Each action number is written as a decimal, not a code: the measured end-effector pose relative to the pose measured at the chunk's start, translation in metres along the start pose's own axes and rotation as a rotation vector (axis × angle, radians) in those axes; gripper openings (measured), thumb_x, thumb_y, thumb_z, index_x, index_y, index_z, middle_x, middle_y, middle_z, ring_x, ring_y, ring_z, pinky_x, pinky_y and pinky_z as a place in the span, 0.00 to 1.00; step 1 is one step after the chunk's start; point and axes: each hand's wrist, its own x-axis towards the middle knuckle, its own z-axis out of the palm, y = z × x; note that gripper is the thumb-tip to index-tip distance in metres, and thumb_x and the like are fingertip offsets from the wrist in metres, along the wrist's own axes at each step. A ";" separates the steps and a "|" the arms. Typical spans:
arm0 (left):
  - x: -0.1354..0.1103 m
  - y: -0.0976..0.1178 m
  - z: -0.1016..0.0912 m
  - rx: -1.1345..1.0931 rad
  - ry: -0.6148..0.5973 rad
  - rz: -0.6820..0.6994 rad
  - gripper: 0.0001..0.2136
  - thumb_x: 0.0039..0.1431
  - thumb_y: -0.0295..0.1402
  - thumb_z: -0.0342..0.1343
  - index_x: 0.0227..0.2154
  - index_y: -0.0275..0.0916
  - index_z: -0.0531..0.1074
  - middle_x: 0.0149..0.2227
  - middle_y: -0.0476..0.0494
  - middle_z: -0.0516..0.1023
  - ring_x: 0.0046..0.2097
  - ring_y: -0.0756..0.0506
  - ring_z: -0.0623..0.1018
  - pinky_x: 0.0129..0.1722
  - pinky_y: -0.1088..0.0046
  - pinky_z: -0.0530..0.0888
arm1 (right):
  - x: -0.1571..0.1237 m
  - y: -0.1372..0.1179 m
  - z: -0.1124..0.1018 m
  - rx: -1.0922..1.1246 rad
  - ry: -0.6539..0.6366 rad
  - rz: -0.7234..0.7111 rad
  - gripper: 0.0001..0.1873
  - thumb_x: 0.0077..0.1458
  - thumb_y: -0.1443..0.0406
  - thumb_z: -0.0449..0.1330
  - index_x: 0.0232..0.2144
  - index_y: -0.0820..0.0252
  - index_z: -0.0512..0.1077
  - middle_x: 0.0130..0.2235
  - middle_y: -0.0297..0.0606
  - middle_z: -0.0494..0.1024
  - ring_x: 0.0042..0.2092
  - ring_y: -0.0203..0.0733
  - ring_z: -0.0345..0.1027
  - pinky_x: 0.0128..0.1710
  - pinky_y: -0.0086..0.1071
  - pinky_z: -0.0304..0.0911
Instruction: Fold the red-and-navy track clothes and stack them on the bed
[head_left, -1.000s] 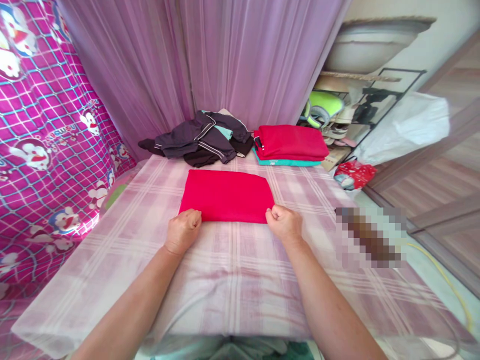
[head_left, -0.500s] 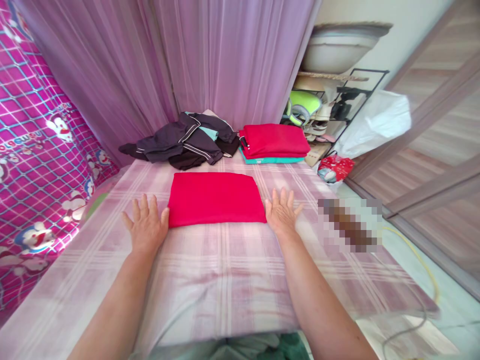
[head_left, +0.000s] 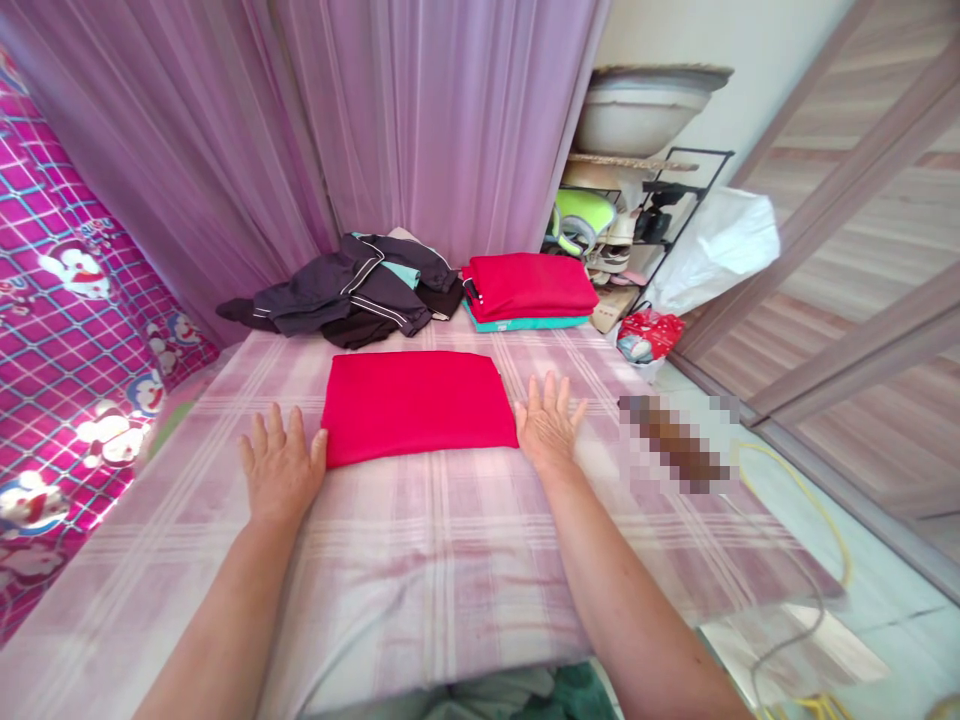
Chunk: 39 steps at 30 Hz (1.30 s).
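A red cloth [head_left: 420,405], folded into a flat rectangle, lies on the plaid-covered table [head_left: 442,560]. Beside its left edge my left hand [head_left: 281,465] rests palm down with fingers spread, the thumb at the cloth's lower left corner. My right hand [head_left: 550,420] lies flat at the right edge, fingers spread and thumb side against the cloth. Neither hand grips anything. Behind the cloth stands a stack of folded red clothes [head_left: 532,285] with a folded turquoise piece [head_left: 529,322] at its bottom.
A loose heap of dark clothes [head_left: 352,290] with white piping lies at the back left, before a purple curtain [head_left: 420,120]. On the table's right is a pixelated object [head_left: 675,440] with a cord. A shoe rack [head_left: 664,245] and a white bag [head_left: 720,250] stand beyond.
The view has shifted slightly, so the scene sits a little further left. Both hands stay flat beside the red cloth, which looks unchanged.
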 end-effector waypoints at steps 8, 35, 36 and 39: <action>0.005 -0.002 0.000 -0.067 -0.010 0.063 0.26 0.67 0.41 0.42 0.61 0.31 0.64 0.67 0.24 0.59 0.69 0.29 0.57 0.65 0.43 0.56 | 0.004 -0.004 -0.013 0.084 0.070 -0.097 0.27 0.66 0.62 0.47 0.63 0.65 0.64 0.66 0.53 0.64 0.69 0.58 0.47 0.65 0.65 0.34; 0.001 0.024 -0.021 -0.180 -0.038 0.069 0.19 0.61 0.40 0.45 0.16 0.42 0.50 0.19 0.50 0.57 0.24 0.49 0.57 0.27 0.69 0.52 | -0.009 -0.041 -0.031 0.078 -0.127 -0.337 0.12 0.52 0.74 0.53 0.27 0.57 0.73 0.27 0.35 0.75 0.27 0.37 0.63 0.27 0.33 0.45; 0.002 0.024 -0.020 -0.180 -0.034 0.070 0.19 0.60 0.40 0.46 0.16 0.42 0.50 0.19 0.50 0.57 0.24 0.49 0.57 0.27 0.69 0.52 | -0.009 -0.041 -0.031 0.080 -0.129 -0.335 0.12 0.52 0.75 0.53 0.27 0.57 0.73 0.27 0.35 0.75 0.28 0.37 0.63 0.27 0.33 0.46; 0.002 0.022 -0.018 -0.178 -0.027 0.078 0.19 0.61 0.40 0.46 0.17 0.42 0.50 0.19 0.50 0.57 0.24 0.49 0.57 0.27 0.69 0.52 | -0.009 -0.040 -0.031 0.087 -0.125 -0.327 0.13 0.53 0.74 0.52 0.26 0.56 0.73 0.27 0.35 0.75 0.28 0.37 0.62 0.27 0.33 0.46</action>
